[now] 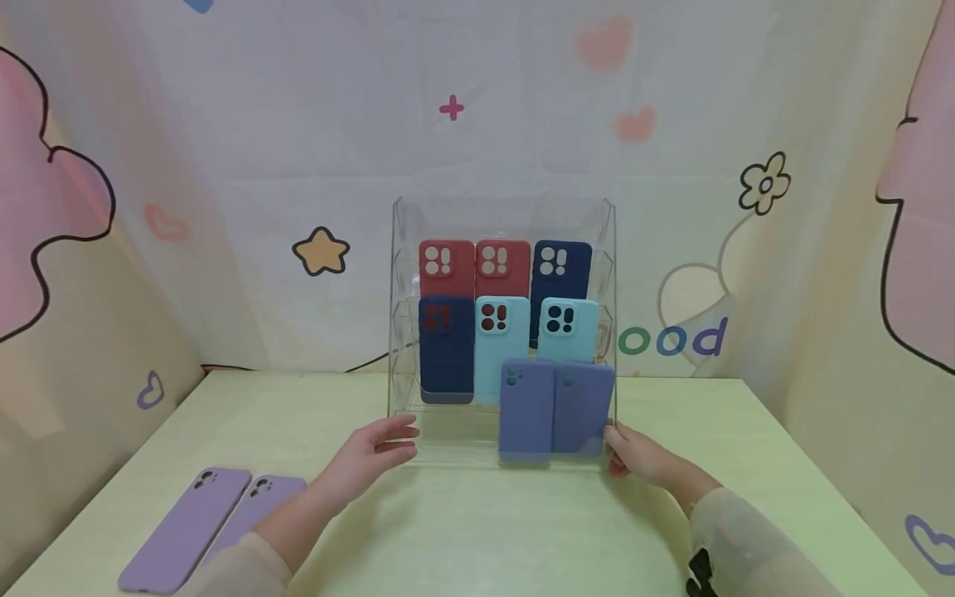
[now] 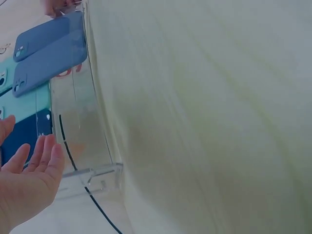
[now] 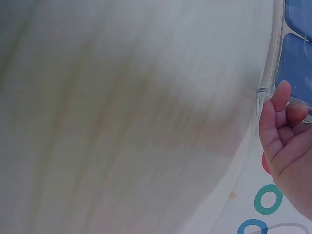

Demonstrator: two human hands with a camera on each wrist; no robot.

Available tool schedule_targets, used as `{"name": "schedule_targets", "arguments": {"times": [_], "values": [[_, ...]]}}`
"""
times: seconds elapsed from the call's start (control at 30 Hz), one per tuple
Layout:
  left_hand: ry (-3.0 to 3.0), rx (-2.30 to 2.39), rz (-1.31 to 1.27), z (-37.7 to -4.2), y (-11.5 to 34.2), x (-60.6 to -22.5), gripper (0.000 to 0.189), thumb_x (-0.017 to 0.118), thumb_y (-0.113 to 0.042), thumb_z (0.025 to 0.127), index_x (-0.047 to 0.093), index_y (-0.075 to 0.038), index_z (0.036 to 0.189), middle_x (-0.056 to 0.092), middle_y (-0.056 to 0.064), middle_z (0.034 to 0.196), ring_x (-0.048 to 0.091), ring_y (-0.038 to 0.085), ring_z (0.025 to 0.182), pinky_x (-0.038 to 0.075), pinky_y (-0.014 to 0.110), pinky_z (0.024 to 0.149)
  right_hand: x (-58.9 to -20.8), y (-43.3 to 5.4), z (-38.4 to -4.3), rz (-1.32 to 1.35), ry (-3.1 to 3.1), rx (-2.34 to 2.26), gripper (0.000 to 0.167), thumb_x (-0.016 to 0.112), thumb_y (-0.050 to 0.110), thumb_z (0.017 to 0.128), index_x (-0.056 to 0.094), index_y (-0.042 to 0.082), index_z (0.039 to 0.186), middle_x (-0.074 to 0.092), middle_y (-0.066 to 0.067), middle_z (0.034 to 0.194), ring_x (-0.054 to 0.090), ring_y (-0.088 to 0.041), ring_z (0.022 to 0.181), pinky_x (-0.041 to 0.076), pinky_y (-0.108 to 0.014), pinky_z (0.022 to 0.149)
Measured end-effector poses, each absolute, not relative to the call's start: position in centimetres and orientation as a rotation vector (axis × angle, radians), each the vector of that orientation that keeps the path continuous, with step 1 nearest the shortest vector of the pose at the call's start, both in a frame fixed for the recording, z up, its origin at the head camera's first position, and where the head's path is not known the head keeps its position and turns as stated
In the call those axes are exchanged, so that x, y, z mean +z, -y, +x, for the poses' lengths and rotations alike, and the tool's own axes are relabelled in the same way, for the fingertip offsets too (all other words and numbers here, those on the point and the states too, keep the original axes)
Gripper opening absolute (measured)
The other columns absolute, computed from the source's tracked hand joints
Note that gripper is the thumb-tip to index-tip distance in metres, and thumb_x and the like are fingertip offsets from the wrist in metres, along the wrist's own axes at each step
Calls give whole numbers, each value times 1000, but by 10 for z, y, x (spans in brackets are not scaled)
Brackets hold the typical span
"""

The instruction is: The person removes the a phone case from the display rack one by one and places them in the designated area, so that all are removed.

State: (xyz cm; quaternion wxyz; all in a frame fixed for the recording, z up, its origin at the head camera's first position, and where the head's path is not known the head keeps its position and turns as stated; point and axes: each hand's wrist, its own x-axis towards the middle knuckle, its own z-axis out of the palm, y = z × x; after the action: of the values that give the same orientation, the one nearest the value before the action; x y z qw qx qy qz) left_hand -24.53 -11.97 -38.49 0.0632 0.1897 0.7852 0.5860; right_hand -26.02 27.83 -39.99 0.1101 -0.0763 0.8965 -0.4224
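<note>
My right hand (image 1: 634, 454) pinches the lower right edge of the clear rack (image 1: 403, 352) standing on the table (image 1: 462, 531); my left hand (image 1: 373, 448), fingers loose, holds nothing near the opposite side. A lopsided tug could topple the periwinkle cases (image 1: 526, 412).

The place looks like a small shop-style booth: cartoon-printed fabric (image 1: 492, 149) backs and flanks a pale table (image 1: 477, 531) where a clear tiered rack (image 1: 503, 220) displays phone cases (image 1: 502, 348).
</note>
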Motion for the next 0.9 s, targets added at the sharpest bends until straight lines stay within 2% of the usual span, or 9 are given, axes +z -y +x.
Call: {"name": "schedule_targets", "arguments": {"times": [0.9], "values": [[-2235,1878,668,-283,30,-379,48,59,-9,91,43,2,135,52,23,127,53,34,115,43,42,93,-397,-278,-257,-232,-2641,-1235,36,25,24,101,40,-1,81,46,-9,69,54,-21,69,50,-39,68]]}}
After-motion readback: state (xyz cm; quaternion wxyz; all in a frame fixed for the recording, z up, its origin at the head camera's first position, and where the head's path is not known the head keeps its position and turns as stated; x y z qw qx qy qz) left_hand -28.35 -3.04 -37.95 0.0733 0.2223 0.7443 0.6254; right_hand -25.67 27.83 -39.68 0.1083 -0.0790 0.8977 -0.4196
